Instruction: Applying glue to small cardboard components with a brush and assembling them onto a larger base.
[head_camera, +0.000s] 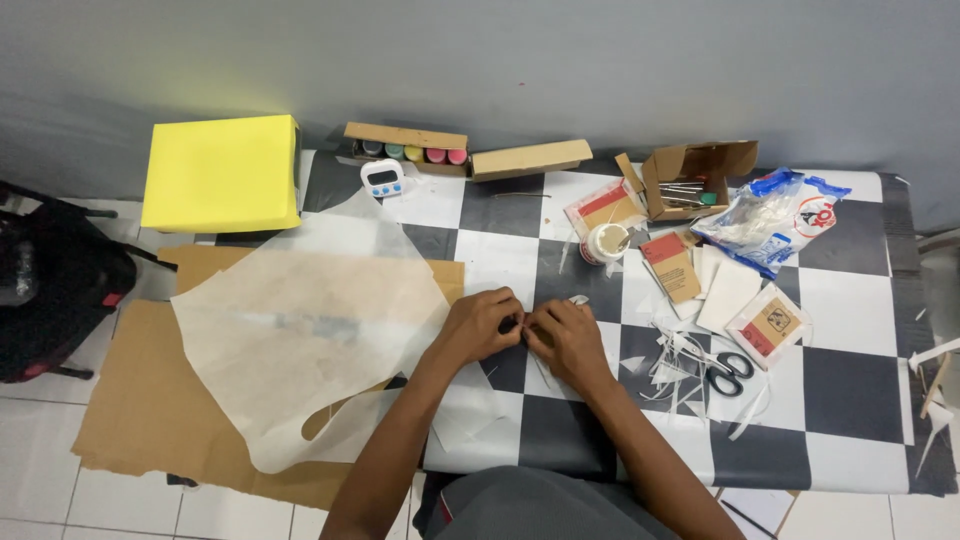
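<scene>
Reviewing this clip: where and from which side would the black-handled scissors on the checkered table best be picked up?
Probably by the black loop handles of the scissors, coming from above on the person's near right. They lie flat among white paper scraps, loops nearest the table's front edge, so the right hand reaches the handles first.

The surface (850, 400) is a black-and-white checkerboard. The box (222, 173) is bright yellow. The cardboard (150, 420) is brown, and the paper sheet (300, 330) over it is translucent white. The paint pots (412, 153) have grey, teal, yellow and pink caps. The scissors (728, 372) are black. The timer (383, 178) is white with blue. The bag (770, 215) is clear with blue edges.
</scene>
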